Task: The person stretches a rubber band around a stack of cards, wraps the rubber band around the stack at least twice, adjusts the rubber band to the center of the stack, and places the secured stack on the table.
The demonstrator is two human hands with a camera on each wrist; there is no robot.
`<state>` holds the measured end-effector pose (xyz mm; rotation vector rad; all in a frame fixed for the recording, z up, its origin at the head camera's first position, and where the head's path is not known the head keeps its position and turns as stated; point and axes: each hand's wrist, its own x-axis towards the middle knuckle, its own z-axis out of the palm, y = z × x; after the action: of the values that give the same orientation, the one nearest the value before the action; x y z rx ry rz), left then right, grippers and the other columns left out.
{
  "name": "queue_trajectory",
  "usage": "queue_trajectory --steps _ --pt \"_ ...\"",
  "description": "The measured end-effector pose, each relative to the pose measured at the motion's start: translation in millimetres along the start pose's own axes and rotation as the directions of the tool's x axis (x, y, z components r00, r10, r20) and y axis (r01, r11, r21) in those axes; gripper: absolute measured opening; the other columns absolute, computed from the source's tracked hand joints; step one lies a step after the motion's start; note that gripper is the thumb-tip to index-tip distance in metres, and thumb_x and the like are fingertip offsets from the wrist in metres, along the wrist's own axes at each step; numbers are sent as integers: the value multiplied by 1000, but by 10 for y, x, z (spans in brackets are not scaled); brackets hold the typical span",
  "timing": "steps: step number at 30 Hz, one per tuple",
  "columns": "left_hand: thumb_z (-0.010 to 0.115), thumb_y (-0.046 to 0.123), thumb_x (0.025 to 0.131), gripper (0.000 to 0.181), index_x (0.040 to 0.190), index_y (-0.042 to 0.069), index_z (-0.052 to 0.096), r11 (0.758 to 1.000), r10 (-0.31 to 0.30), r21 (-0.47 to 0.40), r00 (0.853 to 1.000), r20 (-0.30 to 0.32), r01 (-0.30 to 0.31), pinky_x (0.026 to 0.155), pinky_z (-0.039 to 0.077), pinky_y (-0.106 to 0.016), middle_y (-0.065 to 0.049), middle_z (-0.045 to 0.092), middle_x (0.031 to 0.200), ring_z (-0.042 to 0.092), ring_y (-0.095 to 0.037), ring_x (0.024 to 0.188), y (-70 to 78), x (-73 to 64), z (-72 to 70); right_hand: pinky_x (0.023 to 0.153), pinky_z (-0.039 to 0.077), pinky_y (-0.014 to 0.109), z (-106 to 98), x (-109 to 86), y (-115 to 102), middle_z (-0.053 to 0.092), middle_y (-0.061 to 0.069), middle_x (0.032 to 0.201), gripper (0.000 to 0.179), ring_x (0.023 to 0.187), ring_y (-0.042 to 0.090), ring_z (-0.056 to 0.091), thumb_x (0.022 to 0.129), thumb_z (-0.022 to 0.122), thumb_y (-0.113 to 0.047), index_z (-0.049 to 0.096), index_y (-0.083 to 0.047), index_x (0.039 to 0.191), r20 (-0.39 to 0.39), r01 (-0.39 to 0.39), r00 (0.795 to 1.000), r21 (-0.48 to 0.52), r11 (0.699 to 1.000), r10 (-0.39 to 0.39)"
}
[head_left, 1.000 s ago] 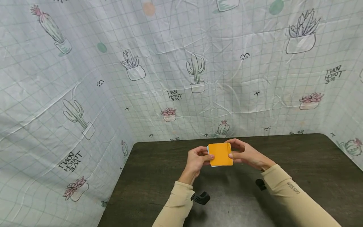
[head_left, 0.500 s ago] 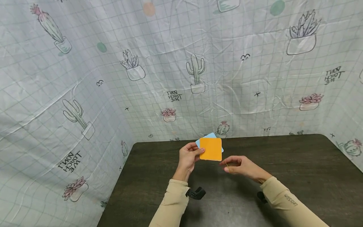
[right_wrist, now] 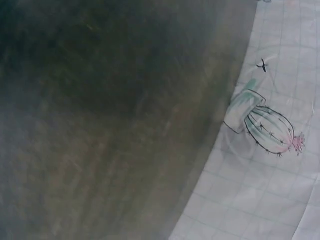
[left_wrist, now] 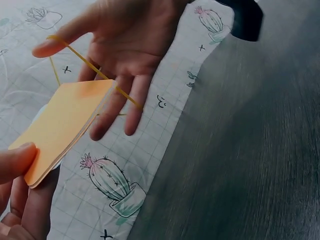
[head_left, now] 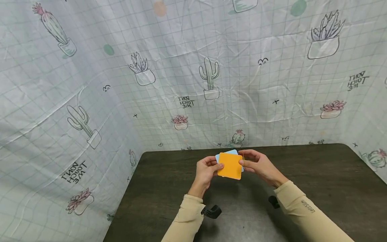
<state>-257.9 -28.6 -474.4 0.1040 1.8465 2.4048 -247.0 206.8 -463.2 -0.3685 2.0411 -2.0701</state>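
In the head view, my left hand [head_left: 204, 174] pinches a small stack of square cards by its left edge, thumb on top. An orange card [head_left: 230, 166] faces up, and a light blue card [head_left: 232, 152] sticks out askew behind it. My right hand [head_left: 263, 168] is at the stack's right edge, thumb overlapping the orange card. From the left wrist view, a yellow rubber band [left_wrist: 85, 60] is stretched round the right hand's extended thumb and fingers, with the card stack's far end between its strands. The right wrist view does not show the hand.
Both hands are above a dark wooden table [head_left: 163, 188]. Behind and to the left hangs a white grid cloth [head_left: 163, 84] printed with potted cacti. Black wrist straps [head_left: 211, 211] are worn over the beige sleeves [head_left: 184, 218].
My right hand drew the rubber band away down and right, then came back up to the stack's right edge. The left hand shifted left, then back right. The blue card now shows more.
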Motion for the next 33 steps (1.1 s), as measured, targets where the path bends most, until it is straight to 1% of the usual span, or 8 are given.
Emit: queue_trajectory --steps 5,10,13,18,24,29,31,33 --pt "76 -8 84 24 108 -8 72 999 17 31 1000 -8 -17 63 60 -30 -9 68 86 72 -19 75 -4 -9 15 93 54 41 -7 27 -16 47 27 139 59 110 20 63 98 68 -17 41 7 145 -6 -2 1000 -19 1000 2" --pt "75 -4 87 20 107 -6 72 997 46 58 994 -95 -41 55 49 -19 -6 68 85 64 -11 68 -19 -2 61 95 52 45 59 -8 -2 47 28 139 61 111 22 63 98 68 -18 39 7 146 4 -15 1000 -38 999 15" --pt "74 -2 88 20 108 -5 73 994 69 95 988 -136 -56 52 43 -18 -5 68 85 59 -10 66 -20 -3 80 96 52 46 98 -7 -12 47 27 140 62 112 25 62 97 69 -19 40 5 146 -3 -13 1000 -55 998 13" --pt "74 -2 89 24 113 -5 74 990 93 122 981 -170 -73 58 51 -20 -8 68 89 64 -13 72 -33 -3 97 94 53 42 122 -4 -53 46 27 142 63 113 26 61 97 69 -22 40 4 147 -39 -23 999 -57 998 20" --pt "74 -3 88 25 113 -6 73 980 173 139 953 -248 -142 71 58 -28 -11 67 91 67 -19 80 -76 34 89 94 53 37 181 -53 -109 43 28 147 63 120 30 60 99 66 -21 38 5 150 -14 3 1000 -53 999 -3" --pt "73 -5 88 28 116 -7 71 967 209 188 955 -211 -170 60 55 -22 -12 69 91 67 -16 74 -91 40 108 94 54 38 232 -64 -187 41 29 150 69 120 34 60 99 67 -21 33 2 154 23 35 999 -116 993 -33" --pt "73 -5 88 28 116 -7 72 963 208 212 959 -194 -166 54 50 -18 -12 69 89 64 -14 69 -95 34 116 93 54 38 222 -63 -201 41 30 150 71 120 35 60 98 67 -21 32 2 155 32 38 999 -130 991 -34" --pt "74 -5 88 28 115 -7 72 959 210 231 961 -180 -166 54 50 -19 -12 70 89 64 -14 68 -107 25 115 93 54 40 203 -74 -194 40 31 150 70 123 38 58 99 67 -20 31 3 155 41 38 999 -140 989 -33"
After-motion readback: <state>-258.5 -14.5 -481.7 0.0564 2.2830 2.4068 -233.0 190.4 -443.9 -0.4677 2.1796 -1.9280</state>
